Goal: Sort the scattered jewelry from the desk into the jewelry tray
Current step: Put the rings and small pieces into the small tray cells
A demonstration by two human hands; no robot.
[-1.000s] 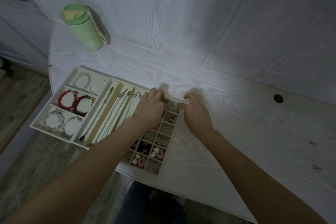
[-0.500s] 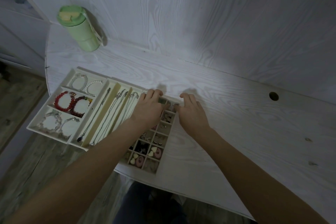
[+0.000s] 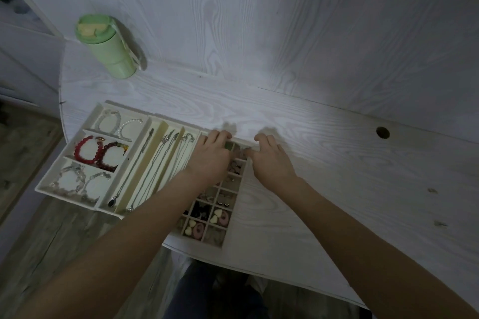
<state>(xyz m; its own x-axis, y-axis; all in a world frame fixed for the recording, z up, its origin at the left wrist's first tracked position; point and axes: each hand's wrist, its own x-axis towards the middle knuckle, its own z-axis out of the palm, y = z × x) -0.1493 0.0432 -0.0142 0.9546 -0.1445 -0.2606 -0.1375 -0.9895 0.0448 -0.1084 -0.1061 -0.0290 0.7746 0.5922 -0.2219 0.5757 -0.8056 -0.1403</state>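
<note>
A cream jewelry tray (image 3: 234,228) lies at the desk's front left. Its left section holds bead bracelets (image 3: 97,153), its middle slots hold silver necklaces (image 3: 155,171), and its right grid holds earrings (image 3: 220,217) and other small pieces. Both hands hover over the grid's far end. My left hand (image 3: 210,160) curls its fingers down into the far cells and pinches a small green piece (image 3: 228,146). My right hand (image 3: 272,160) rests bent fingers on the tray's far right corner, thumb at the rim. The left hand hides several cells.
A green lidded bottle (image 3: 110,46) stands at the desk's back left against the wall panel. A round cable hole (image 3: 382,132) is in the desk at the right. The desk's curved front edge (image 3: 259,273) runs just below the tray, with floor beyond.
Both hands stay at the grid's far end. The right hand has closed in a little toward the left hand. The view has shifted slightly.
</note>
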